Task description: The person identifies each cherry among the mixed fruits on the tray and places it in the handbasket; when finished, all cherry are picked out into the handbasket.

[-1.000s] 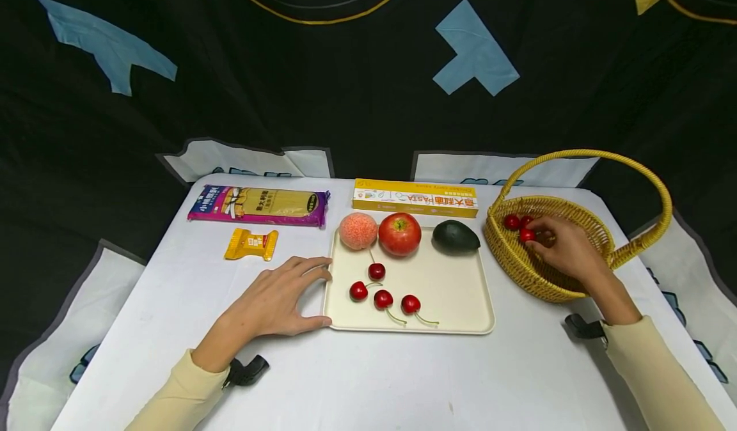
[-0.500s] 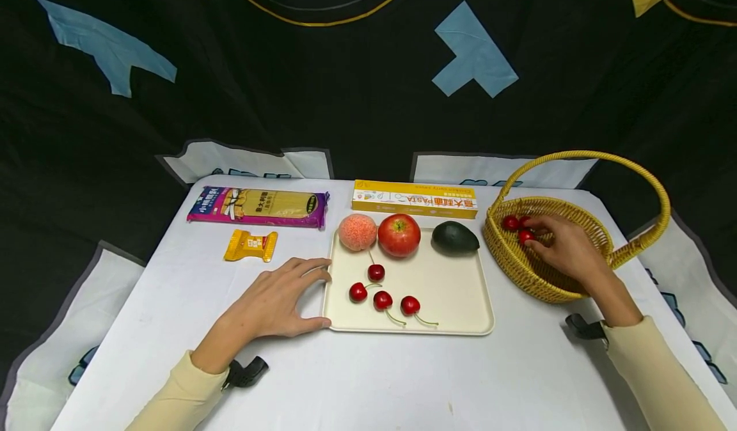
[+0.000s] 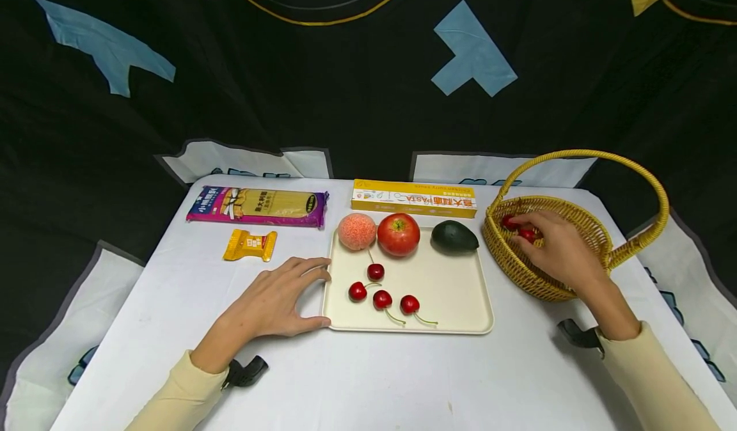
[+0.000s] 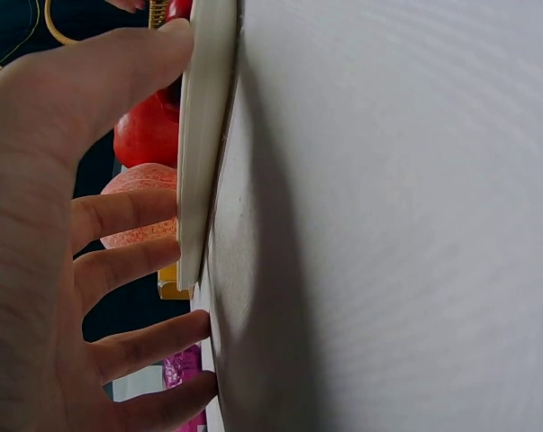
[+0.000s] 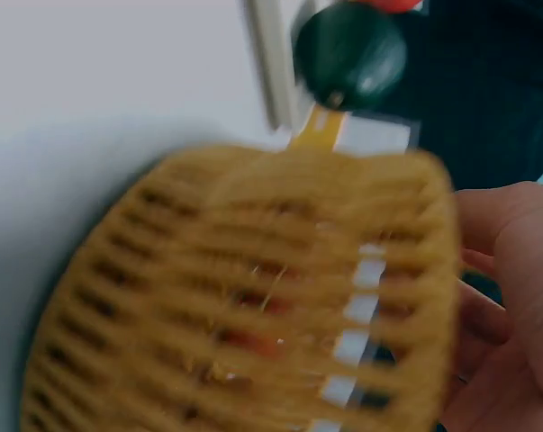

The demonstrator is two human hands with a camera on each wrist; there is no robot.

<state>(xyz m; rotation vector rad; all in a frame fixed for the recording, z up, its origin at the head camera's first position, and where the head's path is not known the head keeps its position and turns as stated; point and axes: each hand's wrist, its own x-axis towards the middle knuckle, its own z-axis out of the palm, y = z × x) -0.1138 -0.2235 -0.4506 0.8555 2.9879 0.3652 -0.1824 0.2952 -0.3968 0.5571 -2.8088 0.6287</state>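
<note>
At the cream tray's (image 3: 455,316) left edge my left hand (image 3: 270,300) rests with fingers spread, thumb near the front corner. The left wrist view shows the thumb (image 4: 118,72) and two fingertips against the tray's rim (image 4: 203,135). Inside the yellow wicker basket (image 3: 512,271) is my right hand (image 3: 555,249), thumb and index finger parted over red cherries. One cherry (image 3: 509,222) lies by the index fingertip; another cherry (image 3: 526,234) shows between index finger and thumb. In the right wrist view the basket wall (image 5: 253,225) hides the fingertips of the right hand (image 5: 514,279).
On the tray are a pink textured ball-like fruit (image 3: 357,231), an apple (image 3: 398,234), a dark green avocado (image 3: 455,236) and several stemmed cherries (image 3: 382,300). A pasta box (image 3: 414,198), purple pasta packet (image 3: 259,206) and small yellow packet (image 3: 250,245) lie around it. The basket handle (image 3: 650,178) arches high.
My right hand has shifted slightly left inside the basket, its fingertips passing beyond the cherry that lay between them. One of the cherries is now hidden under the fingers. My left hand stays put.
</note>
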